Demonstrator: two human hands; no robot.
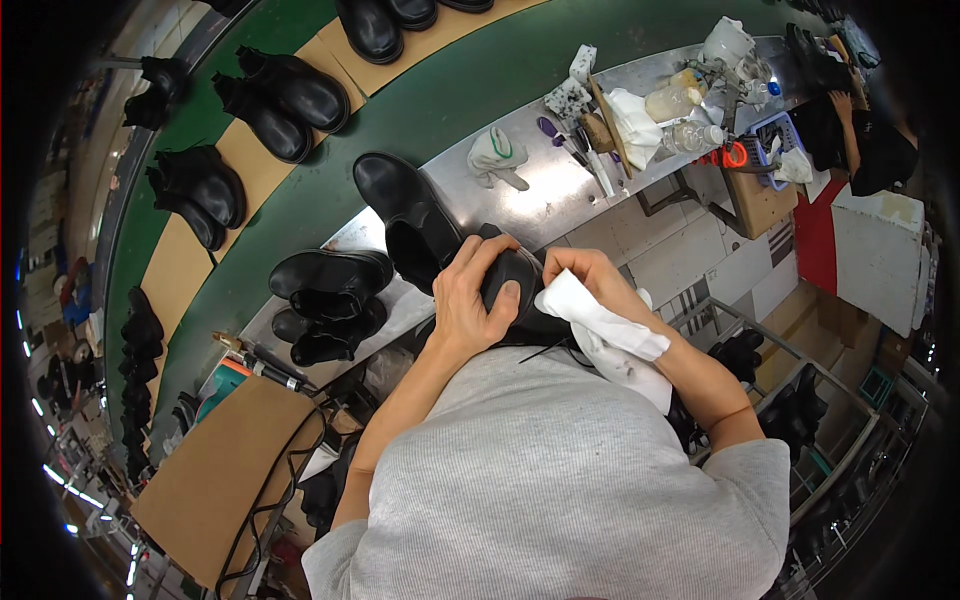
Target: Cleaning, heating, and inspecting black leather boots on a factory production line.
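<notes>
My left hand is closed around a black leather shoe held against my body at the bench edge, thumb over its rounded toe. Just to the right, my right hand has its fingers closed on a white cloth, which hangs down by the wrist with dark smudges on it. The fingertips are close to the shoe's side; whether they touch it I cannot tell. Beyond my left hand a black ankle boot lies on the metal bench. Left of it are more black boots.
Beyond the metal bench runs a green belt bearing black boots on brown card. A grey glove, brushes, bottles and orange-handled scissors lie right. A person works at far right. Cardboard stands lower left.
</notes>
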